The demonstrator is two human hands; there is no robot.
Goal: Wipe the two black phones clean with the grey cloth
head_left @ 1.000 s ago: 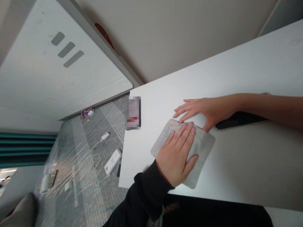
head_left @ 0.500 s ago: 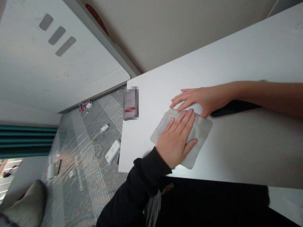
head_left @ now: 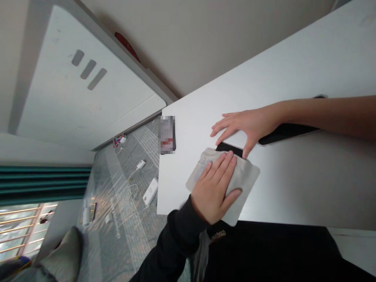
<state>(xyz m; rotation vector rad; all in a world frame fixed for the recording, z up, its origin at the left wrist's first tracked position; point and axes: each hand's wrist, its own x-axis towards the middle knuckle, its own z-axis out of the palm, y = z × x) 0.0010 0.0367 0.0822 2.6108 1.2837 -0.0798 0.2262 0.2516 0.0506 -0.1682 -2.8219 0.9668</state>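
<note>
Grey pouch (head_left: pixel 237 184) — flat on the white surface (head_left: pixel 308 184), near its front edge, your left hand (head_left: pixel 213 188) spread palm-down on it, fingers extended, gripping nothing. Dark flat item (head_left: pixel 229 148) — at the pouch's 12 o'clock, partly under it. Your right hand (head_left: pixel 243 125) — open, fingers splayed, thumb touching that dark item. Black phone (head_left: pixel 283 133) — under your right forearm, at 3 o'clock from the hand. Blurred card (head_left: pixel 167 134) — at the surface's left edge, about 10 o'clock from the pouch.

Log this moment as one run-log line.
left hand: flat on grey pouch | right hand: flat on white table, thumb by black object | phone at table edge
</note>
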